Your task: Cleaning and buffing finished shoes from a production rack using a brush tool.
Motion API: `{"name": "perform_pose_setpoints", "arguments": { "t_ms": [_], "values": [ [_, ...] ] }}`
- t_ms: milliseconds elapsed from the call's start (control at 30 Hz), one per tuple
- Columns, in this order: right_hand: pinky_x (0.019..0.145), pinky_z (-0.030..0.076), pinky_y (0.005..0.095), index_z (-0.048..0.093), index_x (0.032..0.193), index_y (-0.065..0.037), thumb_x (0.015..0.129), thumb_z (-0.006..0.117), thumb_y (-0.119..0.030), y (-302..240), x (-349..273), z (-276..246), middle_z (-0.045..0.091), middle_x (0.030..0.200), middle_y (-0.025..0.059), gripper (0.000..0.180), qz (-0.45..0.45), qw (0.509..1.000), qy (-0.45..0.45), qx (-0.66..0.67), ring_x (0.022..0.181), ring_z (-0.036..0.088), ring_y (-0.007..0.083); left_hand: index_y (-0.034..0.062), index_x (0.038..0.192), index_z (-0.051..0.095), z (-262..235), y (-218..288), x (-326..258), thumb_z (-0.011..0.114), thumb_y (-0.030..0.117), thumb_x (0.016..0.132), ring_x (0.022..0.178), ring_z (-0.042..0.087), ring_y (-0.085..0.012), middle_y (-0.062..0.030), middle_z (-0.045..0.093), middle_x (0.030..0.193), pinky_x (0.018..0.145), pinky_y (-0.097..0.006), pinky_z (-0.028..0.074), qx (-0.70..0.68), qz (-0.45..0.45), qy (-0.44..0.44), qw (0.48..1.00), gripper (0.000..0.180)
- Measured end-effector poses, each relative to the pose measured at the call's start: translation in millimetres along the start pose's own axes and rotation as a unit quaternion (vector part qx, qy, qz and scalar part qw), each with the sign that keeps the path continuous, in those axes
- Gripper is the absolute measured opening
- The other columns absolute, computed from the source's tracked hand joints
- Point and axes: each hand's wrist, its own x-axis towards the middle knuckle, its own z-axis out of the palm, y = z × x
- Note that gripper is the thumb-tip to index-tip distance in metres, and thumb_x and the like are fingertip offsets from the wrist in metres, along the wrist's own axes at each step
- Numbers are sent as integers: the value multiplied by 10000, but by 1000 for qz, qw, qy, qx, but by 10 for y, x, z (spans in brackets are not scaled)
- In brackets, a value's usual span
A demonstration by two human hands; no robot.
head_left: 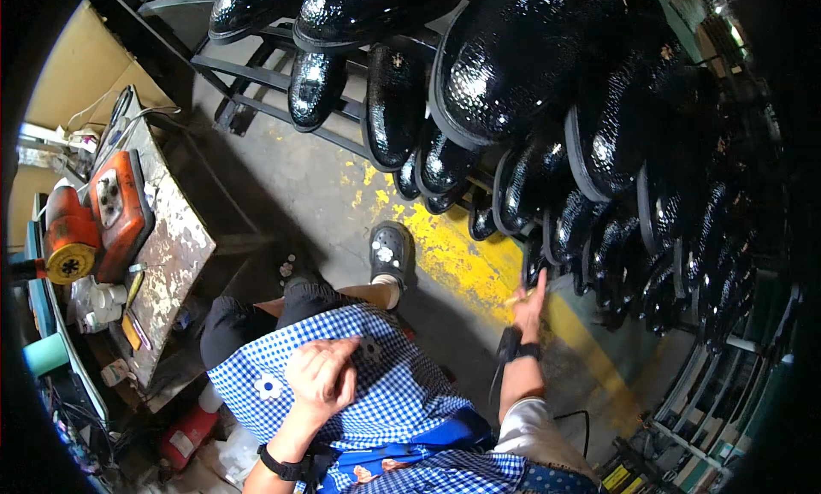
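Glossy black textured shoes [509, 66] fill the rack from the upper middle to the right, several with small gold ornaments. My right hand [530, 304] reaches out at the low middle of the rack, fingers stretched and apart, right by a small black shoe [534, 261]; whether it touches is unclear. Something small and yellowish shows by its thumb, too small to name. Over my lap, my left hand [321, 376] is closed, its fingers curled above the blue checked apron [256, 349]. Whatever those fingers hold, if anything, is hidden.
To the left stands a worn table [184, 237] with an orange machine [115, 207], pens and clutter. A red container [190, 434] lies below it. The dark metal rack bars [256, 73] run across the top. Yellow paint [445, 254] marks the concrete floor.
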Motion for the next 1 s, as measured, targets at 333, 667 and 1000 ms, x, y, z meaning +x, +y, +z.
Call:
{"name": "perform_pose_setpoints", "arguments": {
  "t_ms": [333,667,1000],
  "values": [
    [360,260,238,542,789,-76,783,565,-510,209,-1664,-1092,504,590,96,434,220,974,-56,23,361,361,129,20,912,621,-17,24,-108,573,-44,589,693,585,-221,-81,602,733,687,-311,456,2,-24,13,1000,333],
    [357,291,264,581,827,-84,811,568,-382,44,-2178,-477,612,688,74,298,278,897,-319,-127,434,472,197,51,1260,427,-38,-3,-312,508,-15,816,1008,570,-218,-135,562,1149,875,-308,422,-283,-173,79,940,456],
    [439,358,171,366,1271,-40,670,729,-230,-41,-3019,974,546,860,-6,728,112,809,-496,-295,589,476,51,124,1329,326,-875,-279,-77,546,294,845,1110,423,-166,-77,425,1240,885,-266,382,-530,-208,183,801,559]
  ]
}}
